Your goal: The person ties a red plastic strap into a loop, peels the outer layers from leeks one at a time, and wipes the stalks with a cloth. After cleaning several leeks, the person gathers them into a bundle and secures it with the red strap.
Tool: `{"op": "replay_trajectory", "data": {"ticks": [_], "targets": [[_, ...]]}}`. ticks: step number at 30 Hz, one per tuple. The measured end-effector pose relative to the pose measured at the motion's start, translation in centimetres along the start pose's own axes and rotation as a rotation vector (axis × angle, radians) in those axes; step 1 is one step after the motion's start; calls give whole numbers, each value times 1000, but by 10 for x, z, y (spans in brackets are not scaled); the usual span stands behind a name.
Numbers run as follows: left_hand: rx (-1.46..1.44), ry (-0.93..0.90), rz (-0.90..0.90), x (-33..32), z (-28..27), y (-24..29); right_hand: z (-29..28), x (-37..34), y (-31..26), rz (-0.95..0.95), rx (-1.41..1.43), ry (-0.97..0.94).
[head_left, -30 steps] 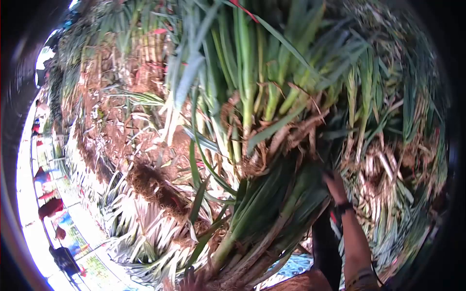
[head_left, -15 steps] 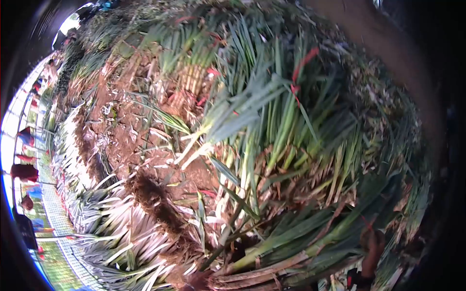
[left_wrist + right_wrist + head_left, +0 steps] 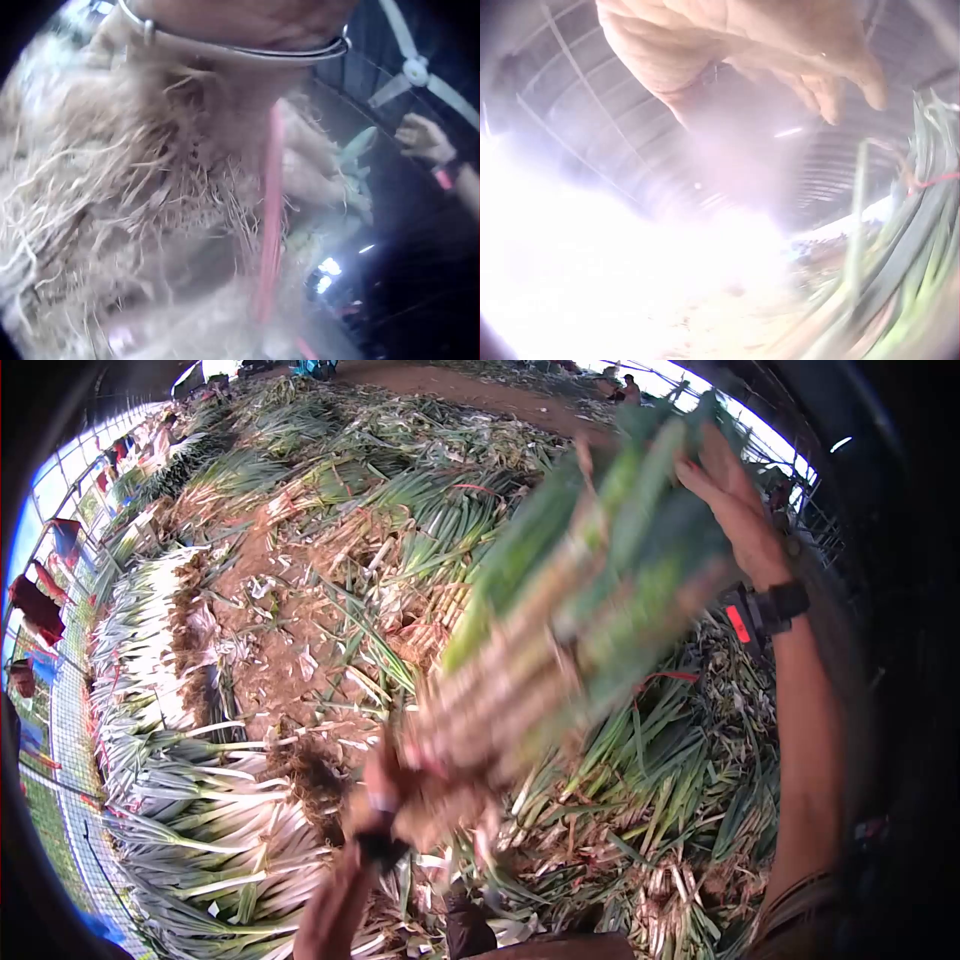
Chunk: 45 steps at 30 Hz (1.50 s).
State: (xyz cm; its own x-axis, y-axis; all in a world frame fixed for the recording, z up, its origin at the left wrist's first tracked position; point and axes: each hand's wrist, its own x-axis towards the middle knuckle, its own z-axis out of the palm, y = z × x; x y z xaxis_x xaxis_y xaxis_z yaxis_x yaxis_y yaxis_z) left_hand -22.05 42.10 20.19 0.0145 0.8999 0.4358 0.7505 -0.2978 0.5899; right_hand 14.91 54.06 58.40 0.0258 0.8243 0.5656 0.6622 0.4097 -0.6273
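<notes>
A large bundle of green onions (image 3: 560, 630), blurred by motion, slants up across the head view, its roots low and its leaves at upper right. My left hand (image 3: 385, 775) grips the root end. In the left wrist view, pale stringy roots (image 3: 150, 172) and a pinkish-red tie (image 3: 271, 217) lie below the wrist; the fingers are mostly hidden. By the leafy top is my right hand (image 3: 735, 500), its fingers loosely extended. The right wrist view shows this hand (image 3: 757, 45) apart from the leaves (image 3: 911, 255), which have a red tie round them.
Rows of green onions with white stalks (image 3: 240, 820) lie at the left, roots facing a strip of bare soil (image 3: 265, 660). More green onions (image 3: 650, 760) cover the ground at right. A mesh fence (image 3: 70, 830) runs along the left edge.
The bundle has come up from low in front of me, its leafy end swinging to the upper right. My right hand has risen with that end, and the head view has tilted up.
</notes>
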Motion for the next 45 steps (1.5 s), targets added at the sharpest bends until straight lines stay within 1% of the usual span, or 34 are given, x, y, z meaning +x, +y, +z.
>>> {"op": "replay_trajectory", "data": {"ticks": [1, 2, 3, 5, 7, 8, 9, 10, 11, 12, 13, 14, 15, 16, 17, 18, 19, 20, 21, 22, 23, 24, 25, 26, 27, 28, 29, 31, 33, 37, 39, 41, 42, 45], "targets": [[189, 167, 26, 54, -5, 0, 19, -11, -14, -21, 77, -70], [343, 109, -420, 98, -11, 10, 32, -37, -30, -25, 155, -141], [237, 380, -353, 130, -9, -11, 35, -63, -34, -27, 226, -201], [-469, 653, -206, 155, -19, 1, 35, -124, 19, -15, -20, -349], [-223, 264, -154, 114, -9, -15, 24, -201, 74, 374, -95, -484], [-69, 98, -50, 76, 0, -22, 17, -249, 111, 535, -63, -483], [198, -74, -133, 22, 16, -39, 5, -306, 143, 716, 21, -418], [212, -281, -208, -21, 10, -35, -9, -349, 150, 872, -88, -527], [304, -268, -224, -79, 20, -53, -19, -409, 168, 943, -54, -411], [182, -308, -303, -127, 18, -66, -31, -459, 182, 1069, -27, -486], [143, -450, -651, -180, 21, -90, -40, -497, 177, 1034, -118, -549], [161, -475, -661, -217, 14, -88, -54, -530, 170, 1325, 36, -538], [177, -401, -529, -249, -6, -64, -65, -584, 188, 1293, 26, -580], [389, -505, -592, -313, -4, -91, -64, -602, 180, 1281, 84, -557], [329, -668, -717, -335, -19, -82, -68, -618, 177, 1416, 74, -603], [283, -699, -890, -364, -22, -82, -68, -624, 173, 1444, 137, -585], [329, -700, -891, -366, -28, -58, -67, -632, 166, 1480, 198, -559], [322, -723, -955, -369, -29, -48, -66, -636, 161, 1478, 226, -569], [305, -771, -1013, -381, -24, -36, -67, -663, 169, 1360, 208, -558], [271, -837, -956, -397, -16, -43, -67, -670, 164, 1303, 217, -528], [260, -866, -1035, -396, -5, -30, -68, -676, 161, 1245, 224, -499], [158, -923, -1031, -399, 16, -34, -74, -636, 142, 1277, 133, -627], [67, -989, -1042, -407, 31, -36, -79, -655, 144, 1309, 282, -507], [-116, -861, -1021, -392, 45, -5, -85, -670, 146, 1457, 287, -525], [-292, -693, -1011, -364, 66, 31, -92, -684, 148, 1531, 294, -548], [-271, -887, -1055, -356, 85, 25, -100, -700, 147, 1553, 307, -495], [-169, -878, -899, -360, 103, 25, -104, -711, 148, 1559, 316, -449], [-202, -924, -846, -358, 139, 35, -119, -738, 151, 1629, 224, -488], [-213, -1013, -753, -343, 175, 57, -126, -774, 153, 1645, 282, -359], [-345, -1065, -709, -351, 236, 81, -134, -810, 150, 1671, 256, -321], [-417, -1072, -728, -362, 263, 106, -125, -845, 154, 1727, 384, -187], [-376, -1183, -706, -377, 291, 122, -108, -856, 163, 1760, 428, -83], [-359, -1207, -672, -387, 305, 132, -96, -868, 171, 1726, 527, 21], [-425, -1294, -681, -427, 353, 142, -68, -874, 198, 1770, 653, 78]]}}
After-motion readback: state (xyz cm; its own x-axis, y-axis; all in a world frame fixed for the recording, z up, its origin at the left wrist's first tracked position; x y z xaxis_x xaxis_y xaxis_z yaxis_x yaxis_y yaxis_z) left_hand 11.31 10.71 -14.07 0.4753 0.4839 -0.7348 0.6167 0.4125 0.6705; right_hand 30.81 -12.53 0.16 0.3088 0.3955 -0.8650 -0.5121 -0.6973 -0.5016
